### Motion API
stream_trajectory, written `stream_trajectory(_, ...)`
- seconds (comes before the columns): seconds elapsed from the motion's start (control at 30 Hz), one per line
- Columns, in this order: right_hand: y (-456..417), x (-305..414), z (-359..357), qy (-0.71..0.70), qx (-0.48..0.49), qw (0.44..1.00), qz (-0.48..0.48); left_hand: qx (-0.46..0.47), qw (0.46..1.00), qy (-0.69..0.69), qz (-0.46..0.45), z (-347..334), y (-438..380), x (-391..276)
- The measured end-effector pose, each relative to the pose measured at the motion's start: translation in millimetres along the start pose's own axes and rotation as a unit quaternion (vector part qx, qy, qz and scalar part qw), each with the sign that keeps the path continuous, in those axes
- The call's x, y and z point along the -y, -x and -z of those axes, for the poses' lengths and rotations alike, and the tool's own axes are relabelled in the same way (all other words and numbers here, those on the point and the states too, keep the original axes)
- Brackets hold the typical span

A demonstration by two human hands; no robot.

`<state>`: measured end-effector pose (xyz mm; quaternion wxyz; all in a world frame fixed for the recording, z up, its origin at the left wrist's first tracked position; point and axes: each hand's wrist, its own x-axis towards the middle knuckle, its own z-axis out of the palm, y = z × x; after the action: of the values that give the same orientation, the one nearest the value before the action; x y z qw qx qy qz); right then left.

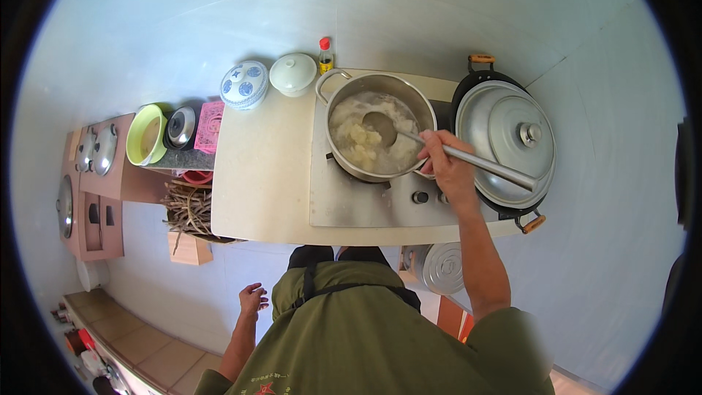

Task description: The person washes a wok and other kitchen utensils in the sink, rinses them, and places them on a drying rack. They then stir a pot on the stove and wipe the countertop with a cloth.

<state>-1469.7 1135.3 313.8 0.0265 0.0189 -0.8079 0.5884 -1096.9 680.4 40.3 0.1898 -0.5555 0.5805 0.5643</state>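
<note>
My right hand point(447, 170) grips the handle of a metal ladle point(485, 164) whose bowl sits in a deep stainless steel pot point(377, 176). Pale yellowish lumps of food point(362, 142) lie beside the ladle bowl in cloudy, frothy liquid; I cannot tell what food it is. The pot stands on the left part of a steel gas stove point(351, 208). Away from the stove, my left hand point(253, 300) hangs at my left side with its fingers loosely bent, holding nothing.
Right of the pot is a black wok point(459, 93) under a large metal lid point(499, 115). A red-capped bottle point(326, 57), a white lidded bowl point(293, 74) and a blue-patterned one point(244, 86) line the wall. Bundled sticks point(189, 206) lie left of the counter point(263, 175).
</note>
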Motion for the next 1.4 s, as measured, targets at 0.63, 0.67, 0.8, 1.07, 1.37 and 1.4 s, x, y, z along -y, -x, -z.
stream_trajectory(0.63,-54,-34,-1,0.2,0.125,0.932,0.274,0.007,1.0,0.027,-0.002,-14,11,12)
stream_trajectory(0.67,-52,-34,3,0.206,0.117,0.936,0.26,0.01,0.999,0.03,-0.007,-13,8,16)
stream_trajectory(0.8,-42,-22,25,0.22,0.105,0.953,0.179,0.004,1.0,0.022,0.009,-14,8,25)
stream_trajectory(1.07,-9,1,37,0.084,0.092,0.992,-0.013,0.011,1.0,0.009,0.028,-14,6,35)
stream_trajectory(1.37,-17,4,15,0.09,-0.01,0.991,0.094,0.018,1.0,0.021,-0.007,-9,4,14)
stream_trajectory(1.4,-20,0,13,0.132,-0.018,0.979,0.152,0.021,0.999,0.025,-0.011,-9,4,13)
